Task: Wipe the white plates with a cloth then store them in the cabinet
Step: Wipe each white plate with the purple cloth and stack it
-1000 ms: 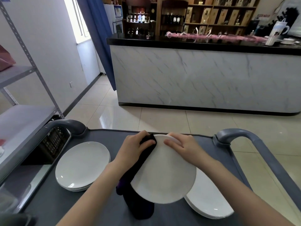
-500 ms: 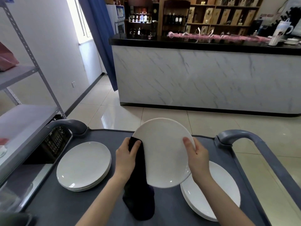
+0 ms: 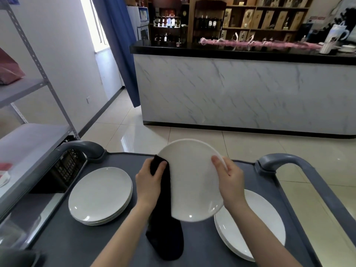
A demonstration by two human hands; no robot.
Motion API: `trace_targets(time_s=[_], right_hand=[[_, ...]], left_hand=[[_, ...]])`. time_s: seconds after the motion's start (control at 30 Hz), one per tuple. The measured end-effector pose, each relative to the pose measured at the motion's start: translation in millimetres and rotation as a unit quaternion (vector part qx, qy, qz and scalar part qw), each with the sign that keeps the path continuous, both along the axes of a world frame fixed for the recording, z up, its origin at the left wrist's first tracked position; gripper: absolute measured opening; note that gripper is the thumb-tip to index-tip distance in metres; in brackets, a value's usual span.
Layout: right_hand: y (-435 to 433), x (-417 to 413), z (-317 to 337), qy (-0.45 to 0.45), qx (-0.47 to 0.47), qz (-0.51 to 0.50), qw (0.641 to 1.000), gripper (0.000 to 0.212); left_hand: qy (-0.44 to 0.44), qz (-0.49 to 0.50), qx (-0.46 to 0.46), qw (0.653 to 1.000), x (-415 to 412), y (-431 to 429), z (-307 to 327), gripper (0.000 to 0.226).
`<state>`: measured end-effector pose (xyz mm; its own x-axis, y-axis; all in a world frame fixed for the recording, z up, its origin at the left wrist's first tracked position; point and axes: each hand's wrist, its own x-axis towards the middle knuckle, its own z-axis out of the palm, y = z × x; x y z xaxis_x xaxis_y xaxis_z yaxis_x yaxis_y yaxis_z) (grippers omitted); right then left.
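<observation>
A: Big stuff first, go.
B: Marble-front counter [image 3: 240, 93] with a black top across the room. Metal rack [image 3: 28, 132] at left. Grey cart [image 3: 92, 245] right under the camera.

A: Plates?
B: All white. Left stack [image 3: 100, 195] sits on the cart's left side, right stack [image 3: 256, 226] on its right side, well apart. Between them the held plate [image 3: 192, 182] is up off the cart, tilted, broad side toward the camera. Its lower edge overlaps the right stack in view; can't tell if they touch.

A: Cloth?
B: Black cloth [image 3: 165, 230]. Top end is pinned against the held plate's left edge, the rest hangs down, and the tail lies on the cart.

A: Hands?
B: Left hand [image 3: 148, 182] is curled round the cloth, thumb pressing it onto the rim. Right hand [image 3: 230, 180] clamps the held plate's right rim, thumb on the near side, fingers behind and out of sight.
</observation>
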<state>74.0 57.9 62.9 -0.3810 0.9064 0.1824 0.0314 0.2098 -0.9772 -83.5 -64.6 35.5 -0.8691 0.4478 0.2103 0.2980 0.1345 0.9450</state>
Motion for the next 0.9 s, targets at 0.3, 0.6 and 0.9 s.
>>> trace_targets(time_s=[0.3,0.6,0.9], right_hand=[[14,5,-2,-0.040,0.036,0.007,0.999,0.023],[29,-2,20,-0.183,0.114,0.263,0.940,0.010],[14,-4,-11,0.029,-0.029,-0.048,0.998,0.023]], left_hand=[[-0.050,0.019,0.051,0.997,2,-4,-8,0.010],[0.137,-0.219,-0.091,0.962,-15,4,17,0.007],[-0.026,0.012,-0.025,0.999,14,-6,-16,0.011]])
